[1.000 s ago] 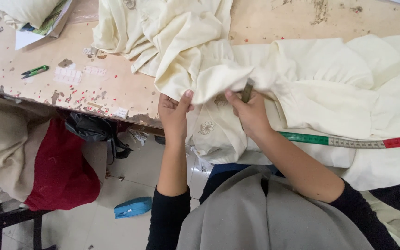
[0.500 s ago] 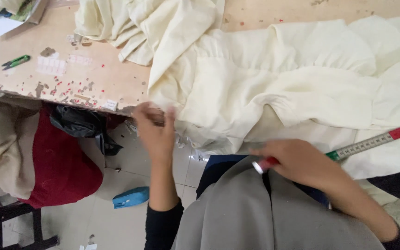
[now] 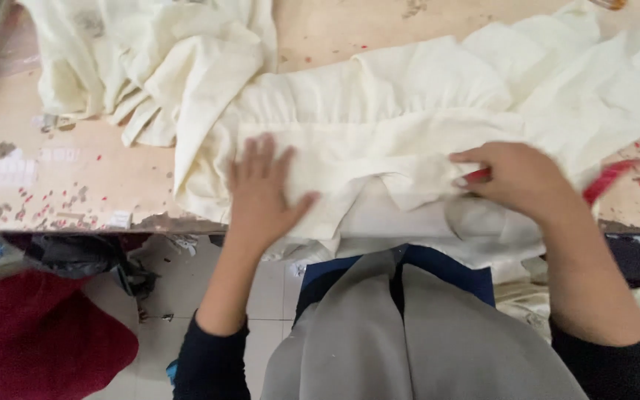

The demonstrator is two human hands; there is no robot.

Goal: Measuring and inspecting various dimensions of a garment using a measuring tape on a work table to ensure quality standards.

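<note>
Cream garment (image 3: 409,126) spread over worn wooden table (image 3: 75,185), hem hanging off near edge at 6 o'clock. Left hand (image 3: 264,196) flat on cloth, fingers spread, gripping nothing. Right hand (image 3: 512,178) at 3 o'clock of left, fingers curled round small red object (image 3: 481,175), pressing fabric. Second cream pile (image 3: 150,67) at 11 o'clock. Dark red cloth (image 3: 31,341) below table, 8 o'clock.
</note>
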